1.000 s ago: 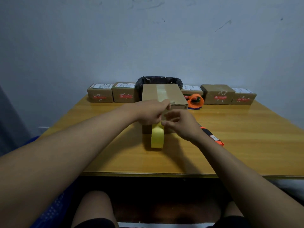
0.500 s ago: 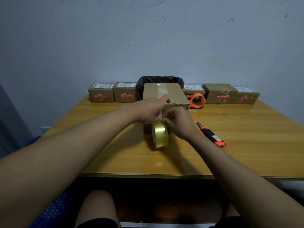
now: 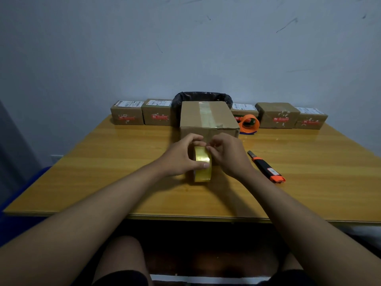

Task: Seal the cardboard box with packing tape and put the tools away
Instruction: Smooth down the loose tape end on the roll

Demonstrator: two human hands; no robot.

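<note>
You have the cardboard box (image 3: pixel 208 118) standing on the table (image 3: pixel 103 162) straight ahead of you, and a strip of clear tape already runs down the middle of its top and over the near edge — so the main seam looks sealed, as far as the head camera shows. What is left, by my reading, is to free the strip from the roll and then clear up. Your left hand (image 3: pixel 181 156) is wrapped around the yellow tape roll (image 3: pixel 203 167), thumb laid across its front face, holding it upright on its edge on the table just in front of the box. Your right hand (image 3: pixel 227 154) is curled beside it, thumb and forefinger drawn together at the top of the roll, apparently pinching the tape end there; whether the strip still joins the roll to the box is hidden behind your fingers. The utility knife (image 3: pixel 267 167) lies untouched on the table to your right, near your wrist, which suggests the cut is not yet made. Neither tool is put away — the knife is out, the roll is in your grip, and the orange tape dispenser (image 3: pixel 249 123) sits just beside the box at its right, in front of the row of small parcels (image 3: pixel 278 115) along the wall.
</note>
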